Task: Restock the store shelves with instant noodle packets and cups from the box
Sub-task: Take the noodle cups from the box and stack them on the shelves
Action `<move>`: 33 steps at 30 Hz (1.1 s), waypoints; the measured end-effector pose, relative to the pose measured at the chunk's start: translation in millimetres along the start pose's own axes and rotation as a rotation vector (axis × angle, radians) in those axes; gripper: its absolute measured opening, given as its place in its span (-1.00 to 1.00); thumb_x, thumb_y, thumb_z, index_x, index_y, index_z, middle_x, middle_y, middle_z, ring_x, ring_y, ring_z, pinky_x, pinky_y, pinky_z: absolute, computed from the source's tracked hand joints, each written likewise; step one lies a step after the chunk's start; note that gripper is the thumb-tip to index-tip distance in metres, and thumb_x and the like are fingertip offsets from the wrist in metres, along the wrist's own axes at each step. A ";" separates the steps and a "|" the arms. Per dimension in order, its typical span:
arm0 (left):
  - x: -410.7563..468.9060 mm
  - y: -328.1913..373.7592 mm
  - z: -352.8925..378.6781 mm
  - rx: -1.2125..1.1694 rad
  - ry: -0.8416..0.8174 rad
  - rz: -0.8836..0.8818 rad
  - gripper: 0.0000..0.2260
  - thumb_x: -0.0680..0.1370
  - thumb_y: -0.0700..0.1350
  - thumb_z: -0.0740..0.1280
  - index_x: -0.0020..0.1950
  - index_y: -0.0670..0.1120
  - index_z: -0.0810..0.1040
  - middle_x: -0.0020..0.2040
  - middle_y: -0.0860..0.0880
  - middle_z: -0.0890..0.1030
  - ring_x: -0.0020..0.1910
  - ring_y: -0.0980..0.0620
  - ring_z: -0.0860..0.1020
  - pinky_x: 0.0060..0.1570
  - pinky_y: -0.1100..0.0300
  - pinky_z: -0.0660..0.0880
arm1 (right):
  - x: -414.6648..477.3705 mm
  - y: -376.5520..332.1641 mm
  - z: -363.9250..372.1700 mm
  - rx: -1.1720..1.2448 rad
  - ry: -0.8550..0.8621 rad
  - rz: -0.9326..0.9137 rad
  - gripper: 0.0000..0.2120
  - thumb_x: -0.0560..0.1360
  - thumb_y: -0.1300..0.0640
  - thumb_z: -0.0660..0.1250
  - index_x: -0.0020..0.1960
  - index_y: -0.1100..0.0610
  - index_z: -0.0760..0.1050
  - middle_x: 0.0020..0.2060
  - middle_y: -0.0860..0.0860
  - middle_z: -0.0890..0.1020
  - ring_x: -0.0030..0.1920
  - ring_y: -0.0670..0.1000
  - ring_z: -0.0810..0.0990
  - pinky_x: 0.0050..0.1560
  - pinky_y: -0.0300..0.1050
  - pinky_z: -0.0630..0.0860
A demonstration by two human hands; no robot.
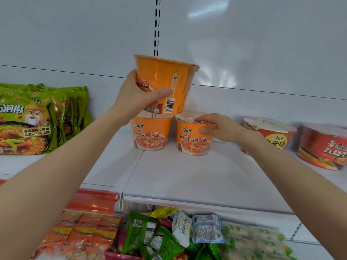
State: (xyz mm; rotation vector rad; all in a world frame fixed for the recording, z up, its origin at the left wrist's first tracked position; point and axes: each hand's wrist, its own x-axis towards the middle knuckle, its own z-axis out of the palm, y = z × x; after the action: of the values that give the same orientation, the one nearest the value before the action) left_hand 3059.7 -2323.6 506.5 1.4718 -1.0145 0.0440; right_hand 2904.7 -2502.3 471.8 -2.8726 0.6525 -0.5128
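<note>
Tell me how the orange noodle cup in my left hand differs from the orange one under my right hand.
The held cup is raised off the shelf and tilted; the shelf cup stands upright on it. The held cup shows its barcode side; the shelf cup shows its front picture. The left hand wraps the held cup's side; the right hand grips the shelf cup's lid rim. Both share the same orange design.

Bare over whole visible length were left forearm (pixel 62 166), right forearm (pixel 281 169); bare likewise left hand (pixel 135 96), right hand (pixel 223 128).
</note>
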 end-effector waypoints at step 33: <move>-13.3 -2.6 2.7 -0.092 -0.081 -0.058 -0.43 0.37 0.02 0.44 0.32 -0.04 0.33 0.13 0.04 0.53 -0.01 0.08 0.54 -0.19 0.33 0.46 | -10.9 -37.8 -72.6 0.657 0.414 -0.041 -0.65 0.53 0.16 0.27 0.29 -0.05 0.38 0.21 -0.05 0.47 0.28 -0.08 0.42 0.04 -0.35 0.41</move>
State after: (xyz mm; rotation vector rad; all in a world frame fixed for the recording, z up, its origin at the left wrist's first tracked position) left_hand 3051.7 -2319.0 496.2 1.4276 -1.0256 -0.1035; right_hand 2884.1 -2468.9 544.4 -2.1769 0.3732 -1.1067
